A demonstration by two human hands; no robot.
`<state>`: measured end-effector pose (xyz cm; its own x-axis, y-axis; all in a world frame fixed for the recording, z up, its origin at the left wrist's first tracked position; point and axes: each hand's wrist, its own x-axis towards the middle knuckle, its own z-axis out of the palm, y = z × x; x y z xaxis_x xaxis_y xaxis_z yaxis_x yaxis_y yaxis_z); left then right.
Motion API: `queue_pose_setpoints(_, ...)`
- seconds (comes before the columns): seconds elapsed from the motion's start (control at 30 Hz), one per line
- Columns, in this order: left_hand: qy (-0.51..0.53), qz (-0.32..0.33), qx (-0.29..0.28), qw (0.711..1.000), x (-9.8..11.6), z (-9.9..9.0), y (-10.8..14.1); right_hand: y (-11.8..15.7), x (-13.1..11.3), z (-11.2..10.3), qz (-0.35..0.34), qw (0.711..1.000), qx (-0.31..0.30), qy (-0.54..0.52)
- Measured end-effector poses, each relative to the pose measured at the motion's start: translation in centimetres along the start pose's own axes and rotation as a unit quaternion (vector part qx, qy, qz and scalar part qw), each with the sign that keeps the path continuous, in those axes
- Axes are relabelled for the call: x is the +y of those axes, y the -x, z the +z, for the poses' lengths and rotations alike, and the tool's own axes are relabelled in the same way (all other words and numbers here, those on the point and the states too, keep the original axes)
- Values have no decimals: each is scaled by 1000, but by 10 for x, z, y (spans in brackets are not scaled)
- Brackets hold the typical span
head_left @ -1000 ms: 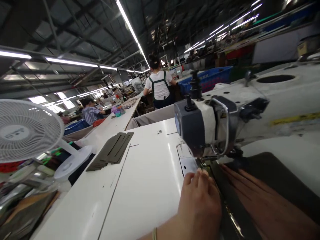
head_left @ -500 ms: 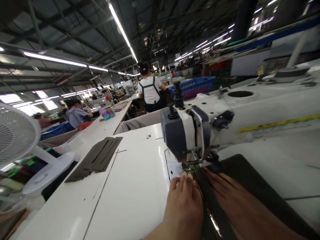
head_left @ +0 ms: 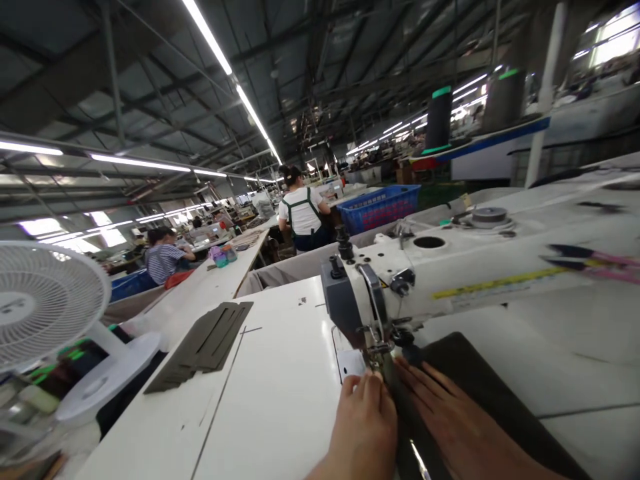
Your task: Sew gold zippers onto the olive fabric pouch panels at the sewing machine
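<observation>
The dark panel (head_left: 463, 357) lies before and right of the sewing-machine head (head_left: 344, 303); probably light, pliable, best guided by its edges. Right hand (head_left: 447, 410) rests flat upon it, gripping nothing; left hand (head_left: 366, 420), fingers bunched just before the head, grip indiscernible.

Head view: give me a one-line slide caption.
Both hands at a sewing machine, the right flat on dark material, overlapping dark pieces on the white table to their left.

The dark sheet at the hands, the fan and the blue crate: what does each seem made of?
Sheet: matt, perhaps fabric or imitation leather; no shine shows.
Fan: probably white plastic; smooth base, though the thin grille could be coated wire.
Crate: probably plastic, blue, with latticed walls.
</observation>
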<state>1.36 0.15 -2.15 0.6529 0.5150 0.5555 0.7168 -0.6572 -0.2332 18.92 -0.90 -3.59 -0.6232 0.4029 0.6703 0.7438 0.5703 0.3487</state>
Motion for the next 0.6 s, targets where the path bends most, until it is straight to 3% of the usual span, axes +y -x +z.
queue_pose_setpoints(0.1, 4, -2, -11, 1000, 0, -3, -4, 0, 2, 3, -24, 1000, -1, 6)
queue_pose_setpoints(0.37, 59, -79, -121, 988, -5, -9, -15, -10, 18, 2, -12, 998, -11, -64)
queue_pose_setpoints(0.5, 100, -110, -134, 980, -9, -15, -11, -13, 22, -23, 8, 993, -16, -120)
queue_pose_setpoints(0.6, 141, -75, -122, 980, -6, -27, 0, -7, 9, -50, -36, 985, 5, -171)
